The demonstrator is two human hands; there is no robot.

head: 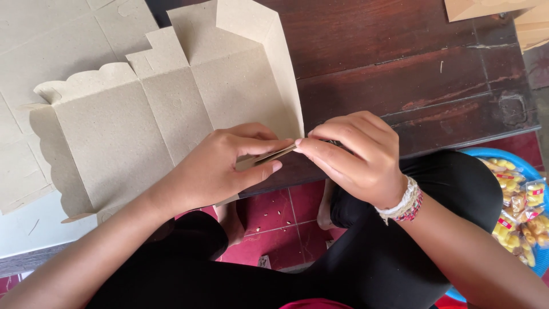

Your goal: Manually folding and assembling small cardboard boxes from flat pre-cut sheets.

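Pinching one flap of the flat brown cardboard box blank [171, 109] between thumbs and fingertips, the left hand [229, 166] and right hand [354, 157] met at the counter's [400, 86] near edge, both clenched on the fold. Creasing seemed under way; pressing it sharp likely came next. Packaged yellow snacks [517, 212] filled a blue basin [486, 153] at the right.

I see a dark, worn wooden tabletop [434, 74] in daylight; below its near edge lies red tiled floor [274, 217].
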